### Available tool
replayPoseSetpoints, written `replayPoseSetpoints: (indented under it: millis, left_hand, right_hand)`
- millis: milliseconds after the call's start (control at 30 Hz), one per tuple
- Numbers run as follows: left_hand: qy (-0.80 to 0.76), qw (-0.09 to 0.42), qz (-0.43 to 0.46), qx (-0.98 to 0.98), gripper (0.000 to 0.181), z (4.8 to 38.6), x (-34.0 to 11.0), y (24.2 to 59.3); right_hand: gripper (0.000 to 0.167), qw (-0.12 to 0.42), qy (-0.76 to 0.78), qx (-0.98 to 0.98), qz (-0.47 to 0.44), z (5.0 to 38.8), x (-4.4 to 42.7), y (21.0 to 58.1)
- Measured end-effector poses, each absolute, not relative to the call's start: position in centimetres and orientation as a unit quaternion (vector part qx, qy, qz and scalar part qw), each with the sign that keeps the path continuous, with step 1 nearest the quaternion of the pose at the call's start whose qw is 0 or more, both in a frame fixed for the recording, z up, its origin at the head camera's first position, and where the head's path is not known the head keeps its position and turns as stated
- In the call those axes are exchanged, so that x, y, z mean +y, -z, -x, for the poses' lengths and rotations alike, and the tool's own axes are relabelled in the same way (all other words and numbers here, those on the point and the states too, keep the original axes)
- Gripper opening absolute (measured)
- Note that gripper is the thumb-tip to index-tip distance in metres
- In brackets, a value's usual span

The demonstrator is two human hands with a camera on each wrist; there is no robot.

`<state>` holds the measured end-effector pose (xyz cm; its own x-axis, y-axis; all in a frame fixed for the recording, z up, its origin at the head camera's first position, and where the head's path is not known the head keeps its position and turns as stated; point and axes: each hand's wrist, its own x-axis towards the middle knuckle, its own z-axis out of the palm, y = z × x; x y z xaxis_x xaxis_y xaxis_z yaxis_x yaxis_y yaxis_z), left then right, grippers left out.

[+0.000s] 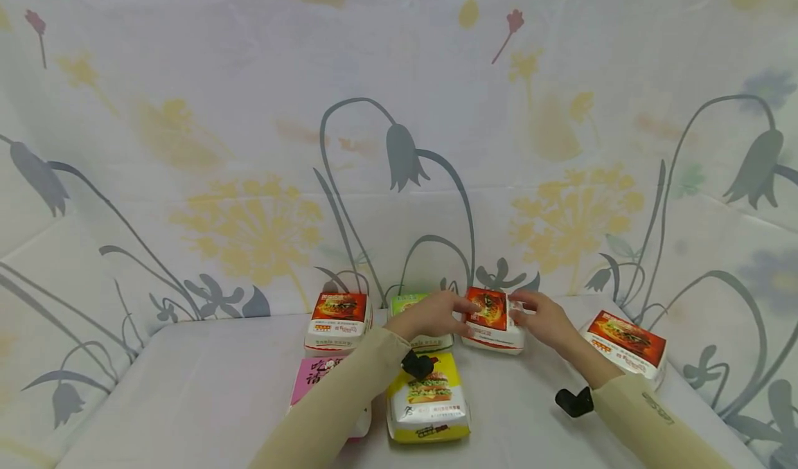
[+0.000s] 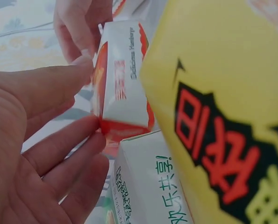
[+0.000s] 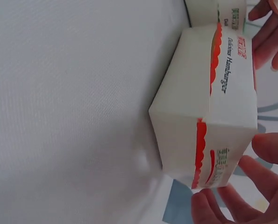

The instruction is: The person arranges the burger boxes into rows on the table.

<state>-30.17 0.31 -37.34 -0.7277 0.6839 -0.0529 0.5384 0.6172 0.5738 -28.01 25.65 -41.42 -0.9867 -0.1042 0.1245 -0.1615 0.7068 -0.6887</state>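
A red-and-white hamburger box (image 1: 492, 341) sits at the back of the white-covered table, between my two hands. My left hand (image 1: 433, 314) reaches over the green-and-white box (image 1: 405, 303), its fingertips at the hamburger box's left side. In the left wrist view, those fingers (image 2: 64, 144) are loosely spread and touch the box's edge. My right hand (image 1: 545, 322) is at the box's right side. Seen from the right wrist, its fingertips (image 3: 246, 205) lie against the end face of the box (image 3: 232, 88), with the thumb near the upper corner.
In front of the green box lies a yellow burger box (image 1: 430, 400). Another red-and-white box (image 1: 337, 323) stands at the left, behind a pink box (image 1: 305, 379) partly hidden by my left sleeve. A further red-and-white box (image 1: 626, 348) sits tilted at the right. Behind hangs a flower-patterned cloth (image 1: 399, 74).
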Motion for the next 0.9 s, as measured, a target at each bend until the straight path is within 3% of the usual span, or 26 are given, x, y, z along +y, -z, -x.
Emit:
replayPoseSetpoints:
  millis: [200,567,767,900]
  left_hand:
    - [-0.275,0.135,-0.327,0.894,0.047,29.9,0.3,37.1]
    - [-0.295,0.115,-0.319,0.893,0.045,30.0,0.3,37.6]
    - [-0.311,0.114,-0.341,0.88,0.038,29.5,0.1,37.5]
    - [-0.29,0.117,-0.357,0.88,0.043,29.2,0.1,37.4]
  right_hand:
    - [0.04,0.079,-0.336,-0.932,-0.108,27.3,26.0,41.6]
    - [0.05,0.043,-0.342,-0.932,-0.113,26.6,26.4,41.8]
    - [0.052,0.047,-0.339,-0.933,-0.111,26.4,26.3,41.7]
    - [0.052,0.056,-0.334,-0.935,-0.106,26.2,26.3,41.6]
